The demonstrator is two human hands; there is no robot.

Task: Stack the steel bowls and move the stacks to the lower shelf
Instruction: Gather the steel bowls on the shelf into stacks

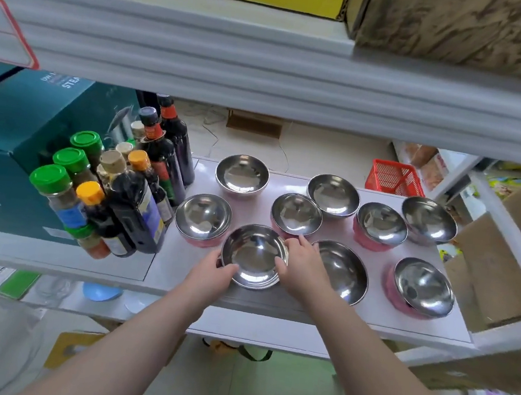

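Several steel bowls stand on the white middle shelf (180,263). Both hands hold a small stack of steel bowls (252,255) near the shelf's front edge; its side shows a few nested rims. My left hand (216,273) grips the stack's front left rim. My right hand (301,265) clasps its right side. Single bowls sit around it: one to the left (203,218), one at the back (242,174), one behind the stack (296,214) and a larger one to the right (345,270). Some bowls have pink outsides, such as the front right one (421,288).
Sauce bottles and spice jars (116,194) crowd the shelf's left part beside a teal box (14,150). A cardboard box (502,257) borders the right end. The shelf above (267,68) overhangs. A lower shelf (254,329) shows below the arms. A red basket (394,178) lies beyond.
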